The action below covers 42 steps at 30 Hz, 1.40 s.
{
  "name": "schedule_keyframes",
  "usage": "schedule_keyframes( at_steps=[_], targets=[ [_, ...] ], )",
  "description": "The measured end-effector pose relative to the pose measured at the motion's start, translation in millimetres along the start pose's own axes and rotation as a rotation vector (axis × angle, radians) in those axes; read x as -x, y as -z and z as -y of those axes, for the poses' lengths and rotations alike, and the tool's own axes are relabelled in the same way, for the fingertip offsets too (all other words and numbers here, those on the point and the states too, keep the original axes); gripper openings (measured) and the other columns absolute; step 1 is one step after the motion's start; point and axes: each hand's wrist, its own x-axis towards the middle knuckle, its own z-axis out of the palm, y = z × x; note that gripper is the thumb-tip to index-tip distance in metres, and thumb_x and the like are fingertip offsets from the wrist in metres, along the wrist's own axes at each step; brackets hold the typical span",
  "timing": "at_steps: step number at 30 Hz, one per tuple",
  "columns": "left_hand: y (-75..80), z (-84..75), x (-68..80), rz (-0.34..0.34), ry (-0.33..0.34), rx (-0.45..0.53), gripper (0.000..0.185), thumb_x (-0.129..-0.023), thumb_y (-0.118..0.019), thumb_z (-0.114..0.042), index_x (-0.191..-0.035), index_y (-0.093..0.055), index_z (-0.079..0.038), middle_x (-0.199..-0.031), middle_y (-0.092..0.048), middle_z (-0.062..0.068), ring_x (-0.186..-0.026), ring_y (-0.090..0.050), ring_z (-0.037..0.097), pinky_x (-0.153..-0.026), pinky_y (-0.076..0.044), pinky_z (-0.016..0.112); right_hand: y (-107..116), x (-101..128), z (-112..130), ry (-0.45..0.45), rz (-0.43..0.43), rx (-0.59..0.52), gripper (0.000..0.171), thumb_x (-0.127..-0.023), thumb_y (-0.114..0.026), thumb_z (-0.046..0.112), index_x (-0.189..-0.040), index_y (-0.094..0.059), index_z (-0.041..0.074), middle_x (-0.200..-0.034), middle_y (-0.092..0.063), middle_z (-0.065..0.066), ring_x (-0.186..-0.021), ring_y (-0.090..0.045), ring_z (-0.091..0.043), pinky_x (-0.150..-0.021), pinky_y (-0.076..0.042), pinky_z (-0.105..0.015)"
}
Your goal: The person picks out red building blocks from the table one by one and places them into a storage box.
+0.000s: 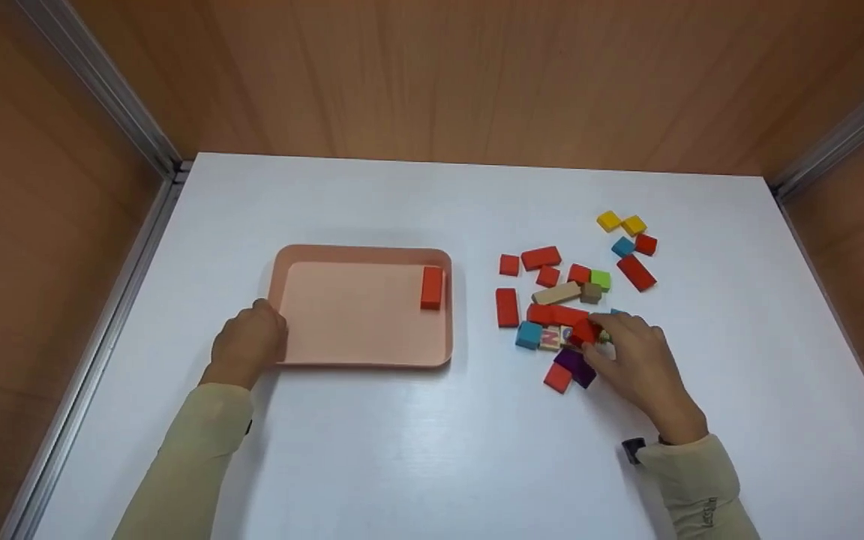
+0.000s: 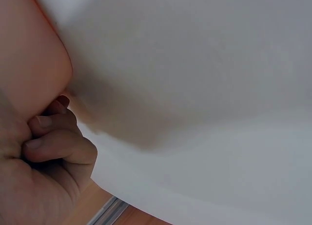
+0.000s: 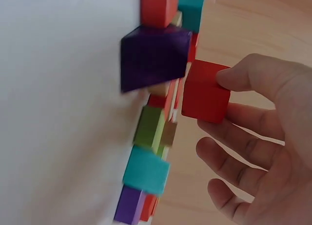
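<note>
the right hand [image 1: 638,360] pinches a small red wooden cube [image 3: 205,92] off the block pile while the left hand [image 1: 248,343], fingers curled, steadies the pink plastic tray [image 1: 361,255]; next, probably carry it left to the tray.

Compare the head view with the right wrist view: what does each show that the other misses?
Only the head view shows the pink tray holding one red block, the left hand at the tray's left edge, and the yellow blocks at the far end of the pile. Only the right wrist view shows the grip clearly: thumb and fingers pinching a red cube beside the purple block. Both show the right hand, that cube, the purple block and the white table.
</note>
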Motion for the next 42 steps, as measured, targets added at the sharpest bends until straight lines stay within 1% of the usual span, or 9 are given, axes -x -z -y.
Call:
schedule_keyframes(
  at_steps=[6,11,14,18,23,27,33,36,42],
  targets=[
    [0.1,-2.7,-0.5,-0.031,-0.006,0.008,0.029,-0.105,-0.034,-0.013,-0.109,-0.047,0.014,-0.089,-0.058,0.026,-0.072,-0.056,0.033,-0.064,-0.051,0.047,-2,-17,32,0.085,-0.038,-0.06,0.049,-0.086,-0.08,0.019,-0.13,-0.063,0.008,-0.127,-0.064,-0.012,-0.114,-0.057,-0.031,-0.089,-0.045,-0.053],
    [0.3,-2.0,-0.5,-0.035,0.001,0.002,0.029,-0.104,-0.033,-0.011,-0.11,-0.047,0.014,-0.09,-0.059,0.028,-0.074,-0.058,0.034,-0.065,-0.051,0.05,-7,-33,70,0.173,-0.051,-0.068,0.049,-0.085,-0.082,0.022,-0.128,-0.065,0.009,-0.121,-0.066,-0.008,-0.113,-0.057,-0.026,-0.1,-0.038,-0.057],
    [0.6,-1.3,1.2,-0.041,-0.021,-0.019,0.025,-0.103,-0.035,-0.007,-0.107,-0.046,0.014,-0.087,-0.058,0.028,-0.072,-0.059,0.034,-0.063,-0.052,0.05,-10,-42,95,0.235,-0.052,-0.06,0.048,-0.084,-0.082,0.025,-0.127,-0.066,0.01,-0.118,-0.067,-0.007,-0.11,-0.058,-0.024,-0.098,-0.039,-0.051],
    [-1.3,-1.2,2.5,-0.065,-0.057,-0.056,0.019,-0.102,-0.039,-0.002,-0.103,-0.046,0.015,-0.083,-0.057,0.027,-0.069,-0.06,0.033,-0.061,-0.054,0.05,-15,-52,124,0.327,-0.051,-0.054,0.042,-0.087,-0.078,0.026,-0.126,-0.066,0.013,-0.114,-0.067,-0.003,-0.103,-0.058,-0.021,-0.085,-0.043,-0.039],
    [-3.4,-1.6,3.1,-0.062,-0.054,-0.102,0.018,-0.101,-0.042,0.0,-0.105,-0.046,0.018,-0.082,-0.057,0.027,-0.069,-0.059,0.032,-0.063,-0.054,0.05,-18,-58,149,0.388,-0.028,-0.036,0.041,-0.09,-0.075,0.027,-0.127,-0.066,0.012,-0.113,-0.068,-0.002,-0.099,-0.057,-0.02,-0.087,-0.044,-0.039],
    [-2.1,-1.6,3.5,-0.046,-0.025,-0.084,0.021,-0.102,-0.04,-0.001,-0.109,-0.046,0.018,-0.085,-0.057,0.027,-0.071,-0.059,0.032,-0.065,-0.054,0.05,-20,-60,160,0.394,-0.002,-0.032,0.045,-0.09,-0.075,0.029,-0.13,-0.065,0.011,-0.116,-0.068,-0.003,-0.1,-0.057,-0.02,-0.09,-0.044,-0.041],
    [-0.8,-3.5,2.1,-0.022,-0.025,-0.102,0.023,-0.101,-0.043,0.0,-0.113,-0.044,0.02,-0.085,-0.058,0.026,-0.071,-0.059,0.032,-0.063,-0.053,0.048,-28,-59,159,0.396,0.005,-0.012,0.044,-0.089,-0.076,0.03,-0.127,-0.066,0.011,-0.114,-0.069,-0.003,-0.097,-0.059,-0.021,-0.087,-0.045,-0.041],
    [-0.4,-3.6,2.9,-0.022,-0.013,-0.08,0.022,-0.102,-0.041,-0.001,-0.113,-0.045,0.018,-0.086,-0.057,0.026,-0.072,-0.058,0.032,-0.064,-0.053,0.048,-34,-59,158,0.4,0.014,-0.013,0.042,-0.089,-0.075,0.03,-0.125,-0.067,0.011,-0.112,-0.069,-0.003,-0.095,-0.059,-0.021,-0.085,-0.046,-0.039],
    [-2.4,-0.3,4.0,-0.034,-0.017,-0.035,0.02,-0.103,-0.037,-0.002,-0.109,-0.045,0.015,-0.088,-0.057,0.027,-0.074,-0.06,0.032,-0.063,-0.053,0.049,-48,-57,158,0.381,0.095,-0.028,0.042,-0.088,-0.076,0.03,-0.126,-0.067,0.012,-0.112,-0.069,-0.002,-0.093,-0.057,-0.02,-0.083,-0.045,-0.037]
  ],
)
